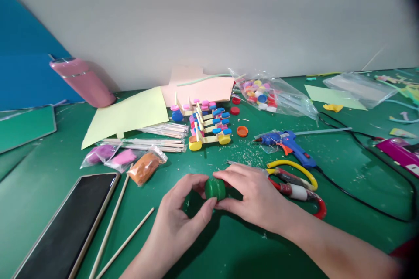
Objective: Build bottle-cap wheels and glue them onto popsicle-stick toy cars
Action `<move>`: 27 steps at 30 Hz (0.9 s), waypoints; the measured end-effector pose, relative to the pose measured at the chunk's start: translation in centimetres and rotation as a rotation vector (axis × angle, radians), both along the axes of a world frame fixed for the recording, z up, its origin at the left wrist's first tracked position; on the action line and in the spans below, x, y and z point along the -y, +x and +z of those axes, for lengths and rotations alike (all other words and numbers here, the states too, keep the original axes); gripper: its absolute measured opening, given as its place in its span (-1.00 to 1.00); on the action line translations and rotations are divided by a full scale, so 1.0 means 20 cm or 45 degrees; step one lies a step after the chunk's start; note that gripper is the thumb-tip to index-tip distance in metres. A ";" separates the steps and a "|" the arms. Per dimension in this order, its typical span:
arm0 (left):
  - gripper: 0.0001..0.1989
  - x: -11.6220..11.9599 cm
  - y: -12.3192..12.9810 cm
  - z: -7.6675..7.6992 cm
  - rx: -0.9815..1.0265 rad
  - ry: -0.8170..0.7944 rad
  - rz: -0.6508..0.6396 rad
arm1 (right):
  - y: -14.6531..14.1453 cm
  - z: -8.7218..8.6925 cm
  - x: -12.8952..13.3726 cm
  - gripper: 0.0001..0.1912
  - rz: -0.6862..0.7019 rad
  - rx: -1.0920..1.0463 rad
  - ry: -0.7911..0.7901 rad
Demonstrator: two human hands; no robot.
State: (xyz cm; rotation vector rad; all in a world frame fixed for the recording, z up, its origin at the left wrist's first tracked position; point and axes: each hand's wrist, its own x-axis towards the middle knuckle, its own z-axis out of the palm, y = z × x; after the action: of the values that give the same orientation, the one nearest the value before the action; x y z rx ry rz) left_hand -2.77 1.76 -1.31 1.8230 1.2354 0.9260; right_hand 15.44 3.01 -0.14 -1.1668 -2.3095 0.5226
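Over the worktop [255, 257], the left hand [179, 210] and right hand [253, 192] share a fingertip grip pinching the green cap [215, 189], at the glue gun's [293, 143] eight o'clock, where uneven pressure from either side could make its round wall slip.

A small, glossy green cap-like piece [215, 188] — squat and rounded, with light glints on its surface — sits off the ends of the left hand's [185, 211] and right hand's [250, 192] fingers, pinched between them, partly covered by fingertips.
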 end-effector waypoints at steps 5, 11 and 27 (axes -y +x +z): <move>-0.78 0.00 0.00 0.01 -0.019 0.014 -0.002 | 0.00 0.00 0.00 -0.64 -0.005 0.037 0.055; -0.78 0.00 0.00 0.01 -0.025 0.015 -0.016 | 0.01 0.01 0.00 -0.64 0.010 0.093 0.096; -0.79 -0.01 0.01 0.03 0.543 -0.476 0.197 | 0.02 0.03 0.00 -0.45 -0.015 -0.035 -0.038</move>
State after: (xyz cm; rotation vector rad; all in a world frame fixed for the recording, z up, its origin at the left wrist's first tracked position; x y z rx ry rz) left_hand -2.62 1.98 -0.74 1.1782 1.1892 1.0236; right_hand 15.86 3.03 0.43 -1.1792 -2.2778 0.5671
